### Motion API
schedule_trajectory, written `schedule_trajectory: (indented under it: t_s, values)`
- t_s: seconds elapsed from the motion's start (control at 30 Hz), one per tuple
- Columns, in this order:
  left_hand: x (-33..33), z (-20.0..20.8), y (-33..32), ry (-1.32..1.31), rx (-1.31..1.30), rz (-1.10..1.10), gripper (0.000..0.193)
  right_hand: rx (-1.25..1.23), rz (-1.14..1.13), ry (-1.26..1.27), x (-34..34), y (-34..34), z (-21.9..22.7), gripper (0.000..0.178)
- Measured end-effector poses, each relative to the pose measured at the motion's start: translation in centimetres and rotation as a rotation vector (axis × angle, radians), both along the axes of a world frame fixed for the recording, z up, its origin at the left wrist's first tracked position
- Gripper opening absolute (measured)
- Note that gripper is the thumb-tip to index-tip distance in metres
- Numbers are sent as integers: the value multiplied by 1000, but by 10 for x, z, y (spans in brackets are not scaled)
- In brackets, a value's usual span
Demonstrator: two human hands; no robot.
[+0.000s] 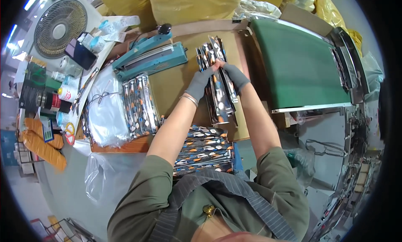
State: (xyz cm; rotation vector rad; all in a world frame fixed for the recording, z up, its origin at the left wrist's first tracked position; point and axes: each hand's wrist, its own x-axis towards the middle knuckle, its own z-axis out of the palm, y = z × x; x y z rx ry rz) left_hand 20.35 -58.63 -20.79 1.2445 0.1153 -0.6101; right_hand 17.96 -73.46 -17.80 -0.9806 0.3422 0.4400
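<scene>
Both hands wear grey fingerless gloves and meet over a bundle of long, shiny patterned packets (217, 91) on a brown cardboard work surface (176, 87). My left hand (199, 83) grips the bundle's left edge. On the right edge, my right hand (235, 76) pinches the same bundle near its top. More packets of the same pattern fan out beyond the fingers (211, 49). A flat stack of packets (204, 150) lies close to my chest, under my left forearm. Another stack (139, 104) rests to the left.
A teal heat sealer (148, 56) sits at the back left, beside clear plastic bags (104, 112). A green conveyor belt (301, 62) runs along the right. A fan (58, 26), bottles, scissors (69, 133) and yellow sacks (188, 3) surround the surface.
</scene>
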Motion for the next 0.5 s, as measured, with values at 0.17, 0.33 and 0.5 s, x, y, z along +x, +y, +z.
schedule_trajectory:
  t_s: [0.17, 0.33, 0.5]
  values:
    - [-12, 91, 29, -711, -97, 131, 43, -177, -167, -735, -13, 32, 77, 40]
    - [-21, 115, 73, -983, 121, -135, 73, -204, 12, -833, -38, 34, 91, 90]
    - [-41, 74, 87, -692, -59, -261, 87, -185, 32, -879, -57, 72, 85, 100]
